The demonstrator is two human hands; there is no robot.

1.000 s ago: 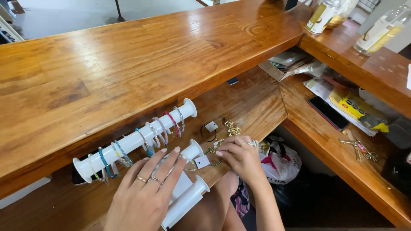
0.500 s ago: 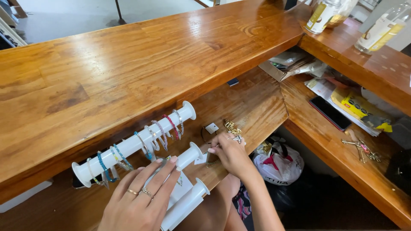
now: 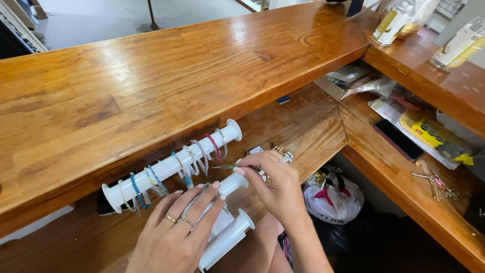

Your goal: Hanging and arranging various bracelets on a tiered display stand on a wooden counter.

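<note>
My left hand [image 3: 174, 235] lies flat, fingers spread, on two white display rolls [image 3: 230, 237] on the lower wooden shelf [image 3: 308, 126]. My right hand [image 3: 273, 184] pinches a thin beaded bracelet [image 3: 225, 166] and holds it beside the end of the middle roll. Behind my hands lies a longer white roll [image 3: 166, 167] with several beaded bracelets around it in blue, white and pink. Small jewellery pieces [image 3: 283, 154] and a white tag lie just past my right hand.
A broad wooden counter top [image 3: 151, 76] overhangs the shelf. On the right shelf lie a black phone [image 3: 398, 140], a yellow packet [image 3: 434, 136], papers and a bunch of keys [image 3: 434, 184]. Bottles [image 3: 399, 20] stand at the top right. A white plastic bag [image 3: 333, 197] sits below.
My right hand has moved left from the jewellery pieces to the end of the middle roll, now with a thin bracelet pinched in it. My left hand has stayed on the rolls.
</note>
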